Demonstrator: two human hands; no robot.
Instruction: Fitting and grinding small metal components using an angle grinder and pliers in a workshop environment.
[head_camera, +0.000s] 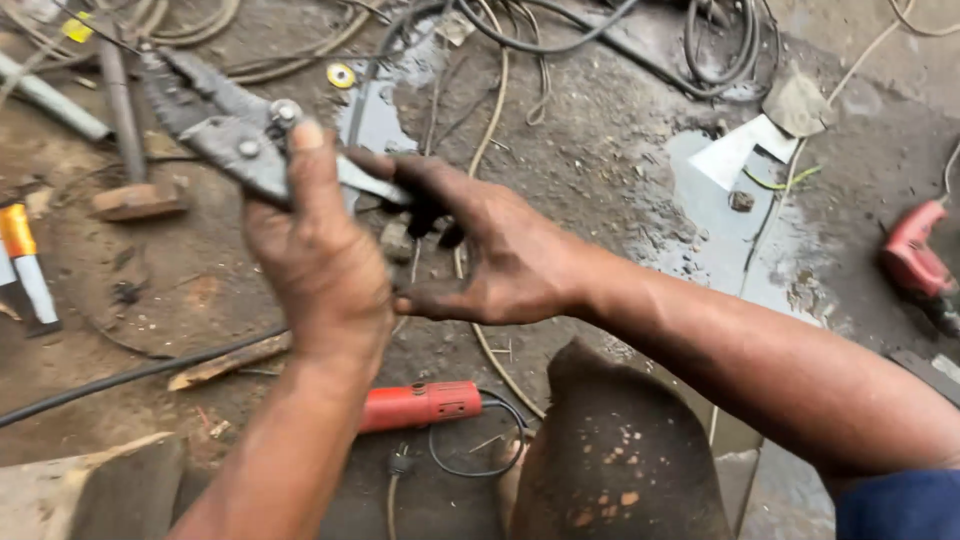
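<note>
My left hand (320, 250) grips a large grey metal cutting tool (215, 120) with bolted pivots, its jaws pointing to the upper left. The thumb rests beside a bolt on the tool. My right hand (500, 250) reaches in from the right and pinches the tool's thin metal end near the middle of the view, fingers closed on it. Both hands are grimy and held above a dirty, wet workshop floor.
A red power tool (420, 405) with a cable lies on the floor below the hands. Another red drill (915, 260) lies at right. A hammer (125, 140), cables (720, 45), a white sheet piece (745, 150) and puddles surround them. My knee (620, 450) is at bottom.
</note>
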